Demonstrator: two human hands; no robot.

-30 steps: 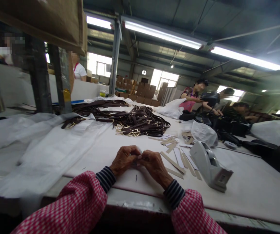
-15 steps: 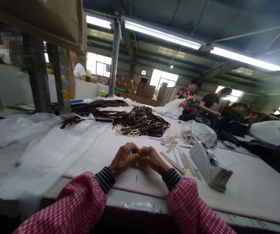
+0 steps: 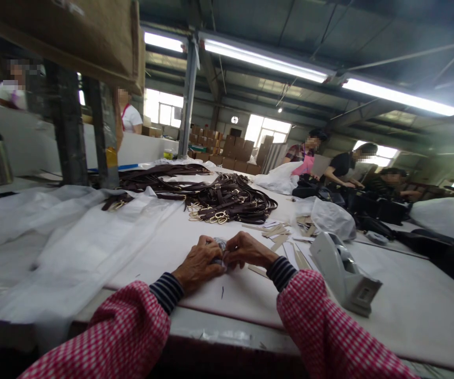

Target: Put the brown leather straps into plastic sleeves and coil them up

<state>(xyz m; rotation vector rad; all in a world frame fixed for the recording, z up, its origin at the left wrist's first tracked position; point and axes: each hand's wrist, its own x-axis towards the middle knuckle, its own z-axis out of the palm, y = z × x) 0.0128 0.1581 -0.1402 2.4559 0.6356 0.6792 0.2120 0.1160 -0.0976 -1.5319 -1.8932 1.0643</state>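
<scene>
In front of me, low over the white table (image 3: 159, 247), my left hand (image 3: 201, 263) is closed around a small round, shiny grey thing that looks like a roll of clear tape (image 3: 220, 243). My right hand (image 3: 248, 250) pinches at the near right edge of this roll, its fingertips close to the left thumb. Fingers hide much of the roll. To the right stands a grey tape dispenser (image 3: 343, 273). Beyond my hands lies a heap of dark brown straps (image 3: 234, 200) with gold-coloured metal clasps (image 3: 219, 216).
Strips of card (image 3: 278, 231) lie scattered right of my hands. Crumpled clear plastic sheeting (image 3: 72, 237) covers the left side. Black bags (image 3: 369, 202) and a plastic bag (image 3: 331, 216) lie at the right, where co-workers (image 3: 341, 168) stand. A metal post (image 3: 67, 131) rises at the left.
My hands have parted slightly and turned, so more of the grey roll shows between them. My right hand has lifted a little, its fingers now pinching at the roll's edge.
</scene>
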